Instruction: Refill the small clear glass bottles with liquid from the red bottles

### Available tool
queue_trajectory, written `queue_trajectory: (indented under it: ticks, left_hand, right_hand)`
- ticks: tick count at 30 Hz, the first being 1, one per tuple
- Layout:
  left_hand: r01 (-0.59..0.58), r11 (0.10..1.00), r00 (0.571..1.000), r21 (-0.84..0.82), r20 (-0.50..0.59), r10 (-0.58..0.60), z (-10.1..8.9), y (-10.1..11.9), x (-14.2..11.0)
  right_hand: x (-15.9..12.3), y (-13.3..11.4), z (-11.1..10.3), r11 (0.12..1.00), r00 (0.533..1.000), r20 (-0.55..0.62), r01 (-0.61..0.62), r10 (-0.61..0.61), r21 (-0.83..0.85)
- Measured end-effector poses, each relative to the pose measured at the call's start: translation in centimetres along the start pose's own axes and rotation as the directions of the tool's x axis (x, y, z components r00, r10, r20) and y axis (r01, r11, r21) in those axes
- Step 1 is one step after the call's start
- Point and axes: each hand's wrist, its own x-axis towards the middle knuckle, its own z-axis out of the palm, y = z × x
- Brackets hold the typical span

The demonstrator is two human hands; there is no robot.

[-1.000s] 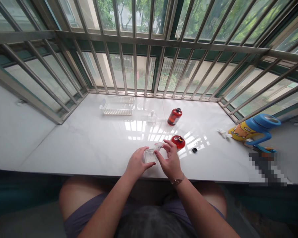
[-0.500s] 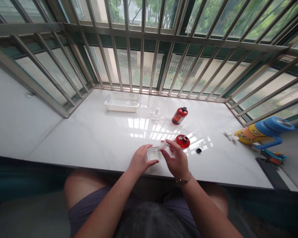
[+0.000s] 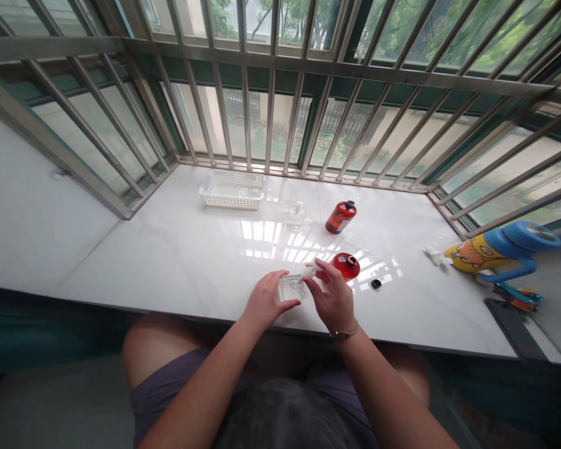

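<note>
My left hand (image 3: 265,300) grips the near side of a small clear square container (image 3: 291,287) that rests on the white marble sill (image 3: 177,249). My right hand (image 3: 331,298) pinches a small clear dropper-like piece (image 3: 308,272) with its tip over that container. Just right of my right hand stands an uncapped red bottle (image 3: 346,265), seen from above. Its small black cap (image 3: 376,284) lies on the sill to the right.
A second red bottle (image 3: 341,217) with a black cap stands farther back. A white perforated basket (image 3: 232,189) and a small clear glass item (image 3: 296,214) sit near the window bars. At the right are a blue and yellow cartoon bottle (image 3: 493,252), white scraps (image 3: 434,255) and a dark flat device (image 3: 514,327).
The view shifted slightly; my hands stay on the clear container and the dropper-like piece, with the right hand's pinch held over the container.
</note>
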Motion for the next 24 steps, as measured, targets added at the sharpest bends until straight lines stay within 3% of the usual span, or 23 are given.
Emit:
queue_trajectory:
  ticks: [8,15,24]
  left_hand:
    - [-0.003,1.000,1.000,0.000,0.000,0.003,0.0,0.0,0.0]
    - [-0.017,1.000,1.000,-0.010,-0.004,0.017,0.0,-0.1,0.0]
    - [-0.022,1.000,1.000,-0.006,-0.006,0.022,0.0,0.0,0.0]
  right_hand:
    - [-0.8,0.9,0.4,0.992,0.993,0.022,0.113,-0.112,-0.050]
    - [-1.5,1.1,0.5,0.991,0.988,0.086,0.128,-0.125,-0.033]
    - [-2.0,1.0,0.2,0.987,0.986,-0.062,0.152,-0.155,-0.051]
